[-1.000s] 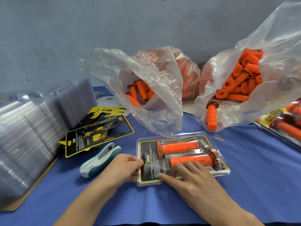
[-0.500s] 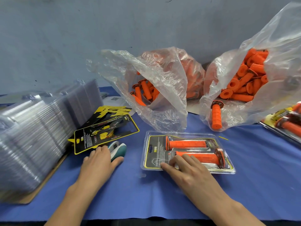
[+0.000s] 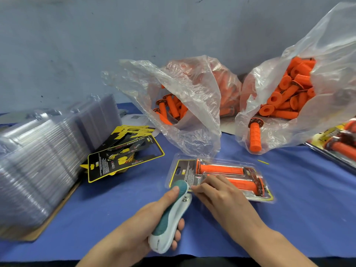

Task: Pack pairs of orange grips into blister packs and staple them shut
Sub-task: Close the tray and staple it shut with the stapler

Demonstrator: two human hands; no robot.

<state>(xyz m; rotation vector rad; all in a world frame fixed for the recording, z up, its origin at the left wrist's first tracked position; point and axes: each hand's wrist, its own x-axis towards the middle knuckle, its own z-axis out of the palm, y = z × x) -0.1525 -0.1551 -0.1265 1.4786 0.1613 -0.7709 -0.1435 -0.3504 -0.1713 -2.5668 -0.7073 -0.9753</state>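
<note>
Half a second ago the left hand [image 3: 146,224] lay over the stapler [image 3: 173,214] on the bench [image 3: 289,218], beside the printed cards [image 3: 123,157]. Now it has lifted the tool and carried it right, to the near left corner of the blister pack [image 3: 185,170]. The right hand [image 3: 221,201] has stayed on the pack, which has barely shifted.

Head view: the left hand grips the stapler, fingers curled under its white body and thumb laid along the teal top, close to the nose. The nose touches the pack's near left corner; whether the plastic edge sits inside the stapler's mouth cannot be told. The right hand lies on the pack with fingers nearly straight, its fingertips [image 3: 196,188] pressing the card part just beside the stapler's nose.

The blister pack lies mid-bench, a little toward the near edge. Two orange grips [image 3: 221,169] sit side by side inside it, running left to right, the nearer one partly under the right hand's fingers.

Toward the far edge, a left bag [image 3: 183,105] and a right bag [image 3: 289,93] of clear plastic hold loose orange grips. One loose grip [image 3: 255,137] stands on end at the right bag's mouth. A stack of empty clear shells [image 3: 38,160] fills the left edge, with the black-and-yellow cards fanned between it and the pack. Finished packs [image 3: 339,145] lie at the right edge, partly out of view.
</note>
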